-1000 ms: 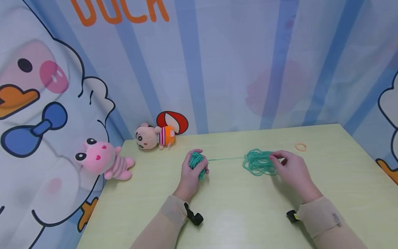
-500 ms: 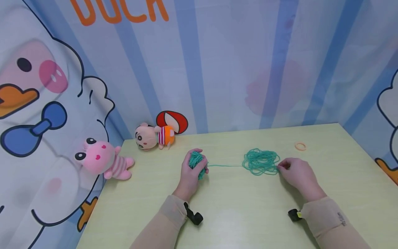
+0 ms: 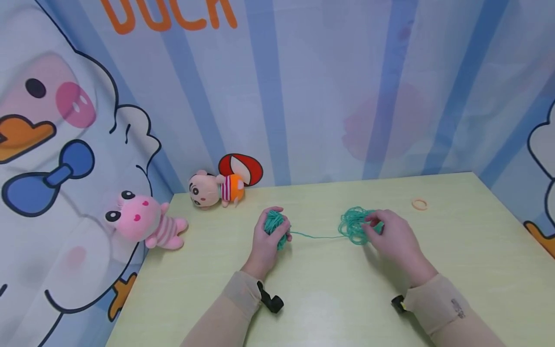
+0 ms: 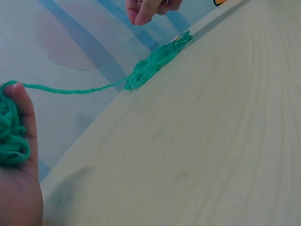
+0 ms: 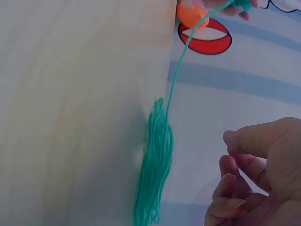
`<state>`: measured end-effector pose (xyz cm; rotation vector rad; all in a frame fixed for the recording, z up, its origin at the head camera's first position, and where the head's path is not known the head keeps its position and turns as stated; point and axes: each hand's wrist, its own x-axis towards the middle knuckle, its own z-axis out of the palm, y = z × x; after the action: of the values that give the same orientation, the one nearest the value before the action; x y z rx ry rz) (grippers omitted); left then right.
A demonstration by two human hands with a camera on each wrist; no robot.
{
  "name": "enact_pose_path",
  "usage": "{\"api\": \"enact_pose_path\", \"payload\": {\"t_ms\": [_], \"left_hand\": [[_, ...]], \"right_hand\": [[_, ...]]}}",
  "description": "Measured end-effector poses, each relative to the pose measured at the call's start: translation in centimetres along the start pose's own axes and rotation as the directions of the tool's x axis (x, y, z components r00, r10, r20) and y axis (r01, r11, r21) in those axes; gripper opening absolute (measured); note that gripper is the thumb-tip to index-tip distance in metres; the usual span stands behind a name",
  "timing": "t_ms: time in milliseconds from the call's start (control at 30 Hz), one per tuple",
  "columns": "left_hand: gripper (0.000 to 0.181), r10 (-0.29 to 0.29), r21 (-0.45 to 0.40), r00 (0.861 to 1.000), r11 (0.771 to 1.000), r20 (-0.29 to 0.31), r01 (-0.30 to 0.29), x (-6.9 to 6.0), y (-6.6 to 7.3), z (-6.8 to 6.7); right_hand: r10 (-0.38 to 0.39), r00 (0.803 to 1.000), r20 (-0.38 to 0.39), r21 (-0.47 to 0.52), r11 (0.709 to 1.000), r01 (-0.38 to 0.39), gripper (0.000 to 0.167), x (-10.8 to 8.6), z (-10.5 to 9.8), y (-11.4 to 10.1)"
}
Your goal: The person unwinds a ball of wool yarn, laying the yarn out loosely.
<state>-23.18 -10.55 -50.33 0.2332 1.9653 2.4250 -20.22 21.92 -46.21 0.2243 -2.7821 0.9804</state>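
My left hand point(image 3: 264, 246) grips a small wound ball of green yarn point(image 3: 274, 224), thumb across its side. From the ball a single strand point(image 3: 318, 236) sags slightly and runs right to a loose pile of looped green yarn point(image 3: 353, 225) on the table. My right hand point(image 3: 396, 241) is above the right part of that pile, covering some of it in the head view. In the right wrist view, this hand point(image 5: 268, 174) is apart from the pile point(image 5: 157, 165), fingers loosely bent. I see nothing between its thumb and fingers.
A pink plush toy point(image 3: 145, 224) lies at the table's left edge, and a plush doll in orange shorts point(image 3: 217, 189) at the back left. An orange ring point(image 3: 419, 204) lies behind my right hand. A printed cloth point(image 3: 321, 96) hangs behind the table point(image 3: 329, 299).
My right hand drew back to the pile's right edge, then came left and now hovers over it. The strand, straight before, sags lower. My left hand stays put with the ball.
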Motion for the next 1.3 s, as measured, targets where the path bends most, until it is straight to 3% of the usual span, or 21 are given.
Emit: {"api": "enact_pose_path", "payload": {"t_ms": [200,467,567,733,967,1300], "left_hand": [[0.04,0.005,-0.01,1.0,1.0,0.014,-0.005,0.1,0.0,-0.1],[0.038,0.002,-0.018,1.0,1.0,0.029,-0.001,0.1,-0.1,-0.2],[0.035,0.001,-0.024,1.0,1.0,0.028,0.0,0.1,-0.1,0.0],[0.045,0.011,-0.017,0.999,1.0,0.035,-0.011,0.1,-0.1,0.1],[0.034,0.024,-0.018,0.999,1.0,0.036,-0.023,0.1,-0.2,0.0],[0.036,0.008,0.005,1.0,1.0,0.016,-0.008,0.1,-0.2,-0.2]], "right_hand": [[-0.101,0.993,0.069,0.094,0.991,0.094,0.023,0.4,3.1,-3.6],[-0.142,0.966,0.217,0.164,0.981,0.108,0.039,1.3,6.8,-7.3],[-0.173,0.958,0.229,0.17,0.976,0.136,0.035,1.5,7.7,-8.3],[-0.174,0.963,0.205,0.152,0.978,0.144,0.021,1.7,8.5,-8.8],[-0.127,0.975,0.184,0.144,0.985,0.101,0.019,1.4,7.7,-8.2],[-0.069,0.996,0.057,0.171,0.984,0.058,0.02,0.4,3.9,-4.8]]}}
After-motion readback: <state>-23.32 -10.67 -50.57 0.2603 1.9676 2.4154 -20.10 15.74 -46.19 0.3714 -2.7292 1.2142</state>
